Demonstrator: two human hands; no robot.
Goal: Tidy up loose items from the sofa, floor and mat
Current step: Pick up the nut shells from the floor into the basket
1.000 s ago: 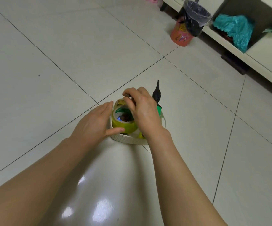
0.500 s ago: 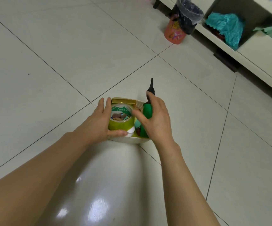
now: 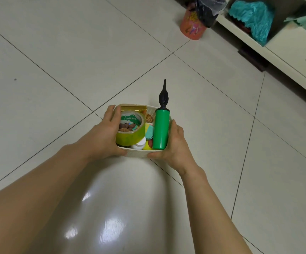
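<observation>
A small white bin (image 3: 136, 154) sits on the tiled floor, packed with loose items. A yellow-green tape roll (image 3: 131, 137) fills its left side, with a gold packet (image 3: 134, 108) behind it. A green balloon pump (image 3: 160, 132) with a black nozzle leans along the right side. Small toy pieces lie between them. My left hand (image 3: 103, 136) grips the bin's left side, thumb under the near rim. My right hand (image 3: 173, 143) grips its right side the same way.
An orange-red bucket (image 3: 191, 27) with a black bag-lined bin (image 3: 208, 11) stands at the back right. A white low cabinet (image 3: 284, 50) with teal cloth (image 3: 253, 17) in its open shelf runs along the right. Glossy tiles surround the bin.
My right hand left the tape roll and pump and moved to the bin's right side. My left hand slid down onto the bin's left wall. Both hands now hold the bin.
</observation>
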